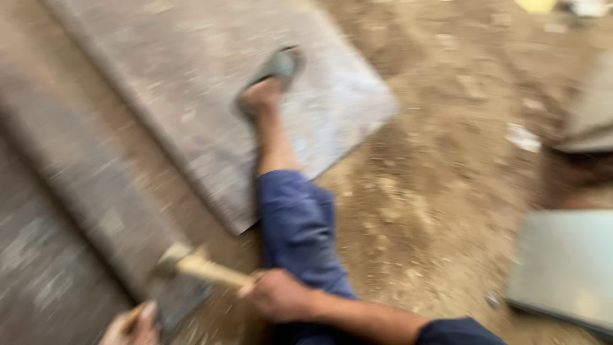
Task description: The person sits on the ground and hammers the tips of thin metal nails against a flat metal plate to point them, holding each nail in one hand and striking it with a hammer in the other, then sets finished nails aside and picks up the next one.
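The picture is blurred by motion. My right hand (278, 295) grips the pale wooden handle of a hammer (191, 263), whose head sits low over the edge of a grey stone slab (76, 185) at the left. My left hand (131, 327) is at the bottom edge, fingers around a thin stick-like tool I cannot identify, close to the hammer head. My leg in blue trousers (297, 230) stretches forward. Its foot, in a grey sandal (274, 73), rests on a second grey slab (191, 96).
Bare brown dirt ground (434, 166) fills the middle and right. A flat grey-green slab (568, 268) lies at the lower right. Another grey piece (590, 121) sits at the right edge. Small white scraps (522, 137) lie on the dirt.
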`<action>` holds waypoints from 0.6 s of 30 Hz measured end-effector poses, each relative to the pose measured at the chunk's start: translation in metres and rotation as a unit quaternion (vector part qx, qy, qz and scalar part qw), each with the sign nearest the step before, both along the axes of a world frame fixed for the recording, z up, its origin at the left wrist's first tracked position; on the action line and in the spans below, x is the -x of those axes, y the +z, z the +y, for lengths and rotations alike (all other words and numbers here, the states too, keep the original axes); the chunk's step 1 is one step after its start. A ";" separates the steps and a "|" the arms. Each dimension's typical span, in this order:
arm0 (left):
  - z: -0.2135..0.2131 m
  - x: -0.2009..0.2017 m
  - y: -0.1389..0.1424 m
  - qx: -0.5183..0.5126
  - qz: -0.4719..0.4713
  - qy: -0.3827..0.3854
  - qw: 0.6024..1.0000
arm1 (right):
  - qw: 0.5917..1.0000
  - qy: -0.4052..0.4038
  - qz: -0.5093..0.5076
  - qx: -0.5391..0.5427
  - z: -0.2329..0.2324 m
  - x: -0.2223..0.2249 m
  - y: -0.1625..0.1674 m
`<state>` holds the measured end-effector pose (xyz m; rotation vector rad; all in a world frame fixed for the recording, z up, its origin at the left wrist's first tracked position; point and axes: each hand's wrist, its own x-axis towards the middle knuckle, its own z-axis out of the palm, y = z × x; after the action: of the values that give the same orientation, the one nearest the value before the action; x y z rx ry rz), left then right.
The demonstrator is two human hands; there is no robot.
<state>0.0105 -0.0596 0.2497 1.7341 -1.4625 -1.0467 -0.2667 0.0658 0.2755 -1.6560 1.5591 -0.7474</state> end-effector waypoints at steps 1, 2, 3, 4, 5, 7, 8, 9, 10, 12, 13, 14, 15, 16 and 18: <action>0.002 -0.005 0.006 -0.003 0.014 0.004 1.000 | 0.999 0.037 -0.001 0.002 -0.005 -0.001 0.004; 0.003 -0.013 0.011 -0.008 0.026 0.010 1.000 | 0.926 -0.138 -0.223 -0.271 -0.015 -0.010 0.006; 0.003 -0.014 0.011 -0.012 0.034 0.015 0.999 | 0.993 -0.045 -0.061 -0.086 -0.015 -0.009 0.011; 0.003 -0.016 0.010 -0.011 0.027 0.021 0.999 | 0.997 -0.019 -0.057 -0.041 -0.028 -0.017 0.016; 0.000 -0.015 0.006 -0.012 0.013 0.023 1.000 | 0.965 -0.105 -0.164 -0.174 -0.033 -0.020 0.023; -0.004 -0.013 -0.004 -0.055 0.087 0.073 0.992 | 0.989 -0.096 -0.041 -0.102 -0.044 -0.023 0.039; -0.006 -0.012 -0.009 -0.109 0.119 0.099 0.982 | 0.993 -0.079 -0.055 -0.074 -0.048 -0.025 0.047; -0.005 -0.013 -0.014 -0.103 0.155 0.106 0.977 | 0.994 -0.068 -0.065 -0.050 -0.049 -0.025 0.052; -0.006 -0.013 -0.019 -0.100 0.192 0.110 0.970 | 0.995 -0.062 -0.073 -0.029 -0.056 -0.027 0.056; -0.006 -0.016 -0.028 -0.097 0.232 0.114 0.961 | 0.997 -0.020 -0.057 0.042 -0.066 -0.031 0.054; -0.003 -0.018 -0.034 -0.104 0.235 0.116 0.959 | 0.996 -0.003 -0.049 0.079 -0.068 -0.033 0.050; -0.004 -0.020 -0.037 -0.111 0.238 0.116 0.958 | 0.999 0.013 0.016 0.036 -0.074 -0.035 0.048; -0.002 -0.021 -0.040 -0.088 0.200 0.103 0.970 | 0.996 0.027 0.081 -0.003 -0.075 -0.036 0.043; -0.002 -0.023 -0.042 -0.065 0.162 0.091 0.980 | 0.988 0.043 0.145 -0.042 -0.077 -0.037 0.040; 0.000 -0.021 -0.044 -0.054 0.152 0.086 0.983 | 0.994 0.035 0.103 -0.021 -0.073 -0.035 0.036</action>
<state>0.0318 -0.0594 0.2055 1.6537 -1.0664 -1.2526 -0.2319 -0.0069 0.3116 -1.7919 1.6377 -0.5157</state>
